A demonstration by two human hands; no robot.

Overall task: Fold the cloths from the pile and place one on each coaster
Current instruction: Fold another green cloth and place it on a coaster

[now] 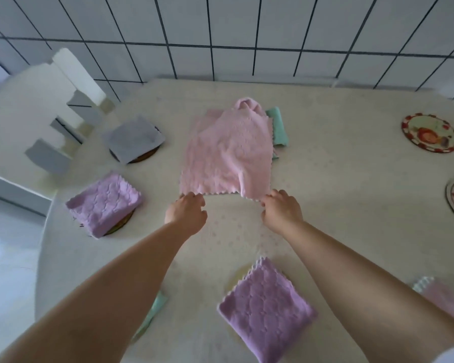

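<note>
Folding step in hand: left hand (pixel 186 213) and right hand (pixel 281 209) each pinch a near corner of the pink cloth (pixel 228 153), spread over the pile. Next move likely calls for carrying both corners evenly to the far edge.

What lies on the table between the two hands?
Head view: bare tablecloth between left hand and right hand; the pink cloth's near edge spans just beyond.

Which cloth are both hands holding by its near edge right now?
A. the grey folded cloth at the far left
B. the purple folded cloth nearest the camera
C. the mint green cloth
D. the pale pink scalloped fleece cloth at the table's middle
D: the left hand and right hand each pinch a near corner of the pale pink scalloped fleece cloth.
</note>
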